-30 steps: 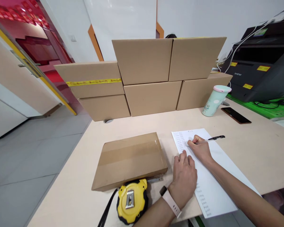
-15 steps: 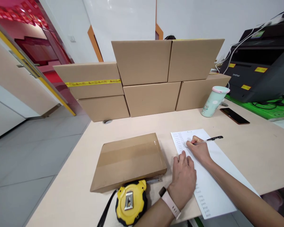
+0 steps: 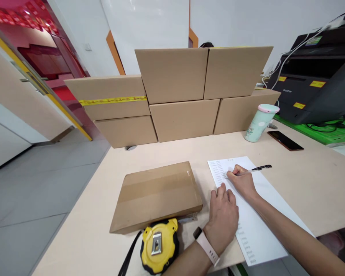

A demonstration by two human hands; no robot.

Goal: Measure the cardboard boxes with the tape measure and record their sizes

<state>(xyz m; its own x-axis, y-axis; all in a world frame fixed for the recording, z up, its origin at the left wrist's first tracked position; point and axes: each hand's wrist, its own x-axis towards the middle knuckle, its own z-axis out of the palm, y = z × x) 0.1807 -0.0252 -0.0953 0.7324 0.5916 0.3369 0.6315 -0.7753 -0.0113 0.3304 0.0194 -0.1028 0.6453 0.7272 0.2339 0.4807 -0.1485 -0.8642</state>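
A white sheet of paper [image 3: 264,222] with columns of small handwriting along its left side lies slanted on the desk. My right hand [image 3: 243,182] grips a pen [image 3: 260,168], whose black end points to the right; its tip meets the sheet near the upper-left writing. My left hand [image 3: 224,211] rests palm down on the sheet's left edge, fingers slightly bent and apart, holding nothing. Left of that hand lies a flat, closed cardboard box [image 3: 158,191]. In front of the box is a yellow and black tape measure [image 3: 160,247] with a black strap, partly behind my left forearm.
Stacked cardboard boxes [image 3: 184,120] form a wall along the back of the desk [image 3: 189,151]. At the right stand a mint tumbler [image 3: 258,124] with a pink rim and a dark phone [image 3: 286,140]. A black printer [image 3: 307,84] sits beyond, on a green surface.
The pen's black end has shifted very slightly right, with a tiny move of my right hand. Everything else on the desk stays put.
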